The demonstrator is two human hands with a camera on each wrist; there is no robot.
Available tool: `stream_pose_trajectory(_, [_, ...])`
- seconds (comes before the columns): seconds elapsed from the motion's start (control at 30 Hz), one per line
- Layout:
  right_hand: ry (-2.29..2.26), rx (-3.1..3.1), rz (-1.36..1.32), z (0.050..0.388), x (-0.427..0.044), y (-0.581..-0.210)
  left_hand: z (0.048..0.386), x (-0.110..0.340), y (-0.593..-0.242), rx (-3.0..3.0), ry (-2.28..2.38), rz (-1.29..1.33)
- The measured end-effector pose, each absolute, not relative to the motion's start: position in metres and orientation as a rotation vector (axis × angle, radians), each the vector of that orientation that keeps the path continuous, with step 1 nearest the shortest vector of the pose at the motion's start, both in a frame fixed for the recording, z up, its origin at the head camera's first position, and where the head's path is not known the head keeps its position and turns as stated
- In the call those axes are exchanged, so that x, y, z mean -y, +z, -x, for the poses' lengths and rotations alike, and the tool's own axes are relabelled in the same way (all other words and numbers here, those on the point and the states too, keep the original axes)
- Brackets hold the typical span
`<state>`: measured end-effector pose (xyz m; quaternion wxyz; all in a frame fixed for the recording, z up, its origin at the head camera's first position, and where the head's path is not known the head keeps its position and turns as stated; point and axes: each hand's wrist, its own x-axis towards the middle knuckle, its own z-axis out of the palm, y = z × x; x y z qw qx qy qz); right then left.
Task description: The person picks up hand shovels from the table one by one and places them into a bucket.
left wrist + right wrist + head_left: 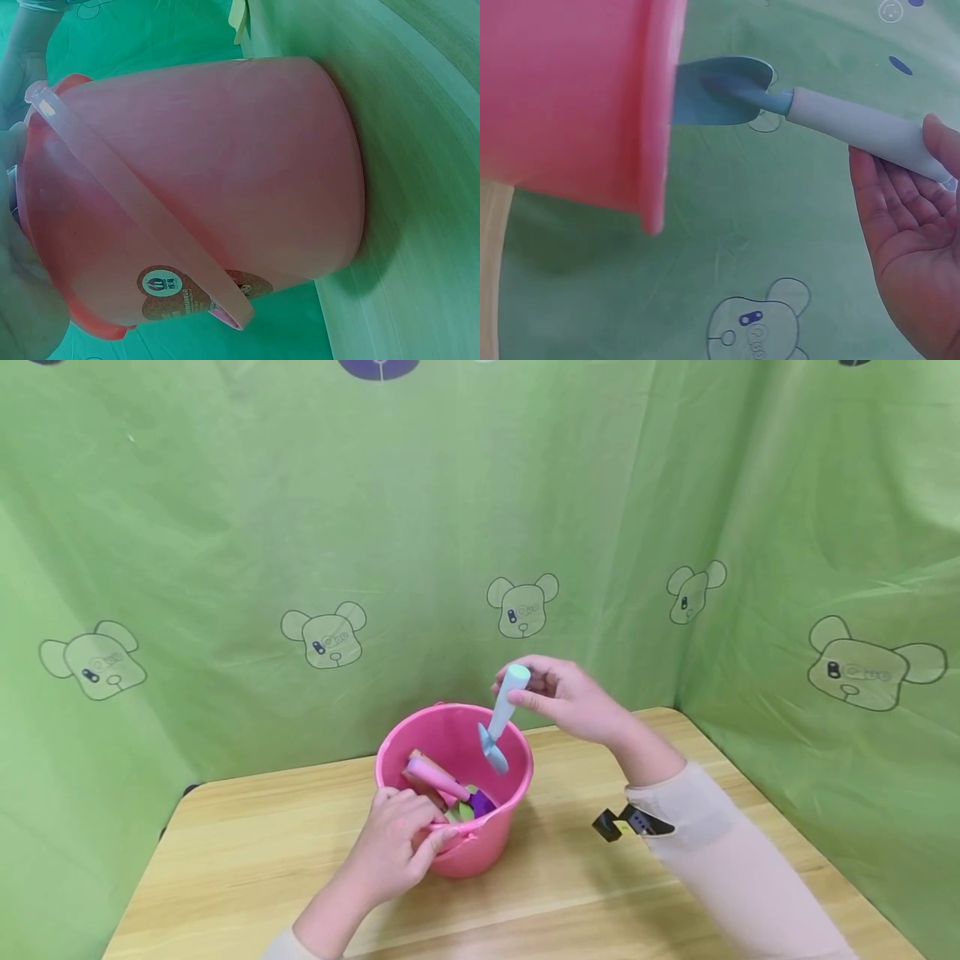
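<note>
A pink bucket stands on the wooden table, its handle hanging down the side in the left wrist view. My left hand grips the near-left rim, thumb outside. My right hand pinches the pale handle of a small blue toy shovel between thumb and fingers. The shovel points blade down, and its blade is partly behind the bucket's rim. Inside the bucket lie a tool with a pink-purple handle and green and purple pieces, partly hidden by the left hand and the rim.
The wooden table spreads around the bucket. Green cloth with bear drawings hangs behind and on both sides. A black wrist camera sticks out from the right sleeve. A small yellow thing shows at the top of the left wrist view.
</note>
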<state>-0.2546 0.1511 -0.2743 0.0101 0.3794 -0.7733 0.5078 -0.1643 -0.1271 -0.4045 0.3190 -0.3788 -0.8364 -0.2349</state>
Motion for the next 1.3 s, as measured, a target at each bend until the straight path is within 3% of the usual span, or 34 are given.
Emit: stream_pose_trajectory(1.3, [1.497,2.596,-1.106,0.27,-0.127,-0.326,0.166,0.127,-0.406,2.192,-0.618,0.993])
